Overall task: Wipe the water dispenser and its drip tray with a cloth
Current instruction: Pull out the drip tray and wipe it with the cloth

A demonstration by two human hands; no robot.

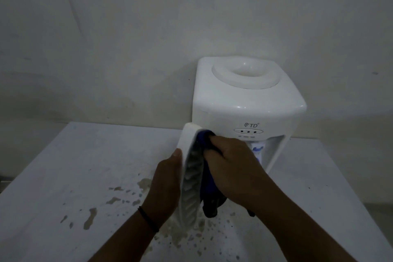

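The left hand [168, 185] held the white plastic ribbed drip tray [191, 178] tilted on its edge above the white desk [74, 166], its grip closed around the tray's back. The right hand [231, 166] gripped a dark blue cloth [209, 193] and pressed it on the tray's ribbed face. The white plastic water dispenser [246, 102] stood just behind, against the wall. Brownish wet spots [114, 200] lay on the desk below the hands.

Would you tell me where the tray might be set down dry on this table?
Dry room: the table's far left, between the dispenser and the puddles, and right of the dispenser. Wet and crowded: the near middle, under the tray, cloth and hands.
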